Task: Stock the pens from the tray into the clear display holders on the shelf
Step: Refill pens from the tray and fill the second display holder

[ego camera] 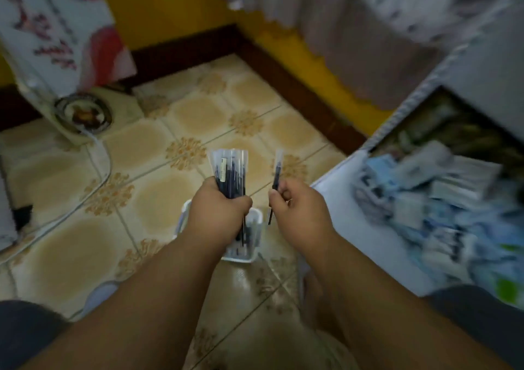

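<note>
two hands hover just above the white plastic tray (256,216) on the tiled floor: left hand (219,214) fingers clench a bundle of dark pens in clear sleeves (229,174), right hand (297,211) fingers pinch a single sleeved pen (276,175). slick sleeves could let pens slide from the bundle; no display holder shows.

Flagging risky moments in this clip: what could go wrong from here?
1. The left hand grips a whole bundle of pens; one could slip onto the floor.
2. The right hand only pinches a single pen, an easy drop.
3. The tray sits right under the hands and could tip.
</note>
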### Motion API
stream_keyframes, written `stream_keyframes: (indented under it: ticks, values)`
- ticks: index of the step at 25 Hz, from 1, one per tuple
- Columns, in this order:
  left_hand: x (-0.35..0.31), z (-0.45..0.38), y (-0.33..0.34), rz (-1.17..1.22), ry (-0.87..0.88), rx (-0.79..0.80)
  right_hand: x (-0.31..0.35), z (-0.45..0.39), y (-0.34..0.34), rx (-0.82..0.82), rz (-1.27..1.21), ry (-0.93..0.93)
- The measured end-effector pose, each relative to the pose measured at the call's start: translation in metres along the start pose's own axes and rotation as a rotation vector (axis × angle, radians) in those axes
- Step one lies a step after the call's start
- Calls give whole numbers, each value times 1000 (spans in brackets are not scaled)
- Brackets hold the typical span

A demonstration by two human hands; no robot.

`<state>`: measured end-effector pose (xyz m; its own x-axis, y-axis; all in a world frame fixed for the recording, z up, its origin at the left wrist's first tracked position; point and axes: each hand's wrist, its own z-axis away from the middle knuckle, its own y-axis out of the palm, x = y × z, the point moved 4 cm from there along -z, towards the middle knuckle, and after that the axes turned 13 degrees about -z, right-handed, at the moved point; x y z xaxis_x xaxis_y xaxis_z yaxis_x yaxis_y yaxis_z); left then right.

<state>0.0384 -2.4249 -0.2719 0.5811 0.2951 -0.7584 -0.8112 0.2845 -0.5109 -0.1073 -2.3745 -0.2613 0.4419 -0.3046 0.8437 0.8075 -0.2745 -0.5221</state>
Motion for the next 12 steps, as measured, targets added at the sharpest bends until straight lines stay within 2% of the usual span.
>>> stream_keyframes:
  ticks: [5, 10, 12]
  values:
    - [-74, 117, 39, -14, 240, 133, 23, 117, -128, -344, 7, -66]
    - [-133, 198, 57, 47, 358, 214, 57, 204, -225, -586, 27, -129]
    - [-159, 212, 55, 116, 387, 197, 75, 219, -253, -658, 24, -201]
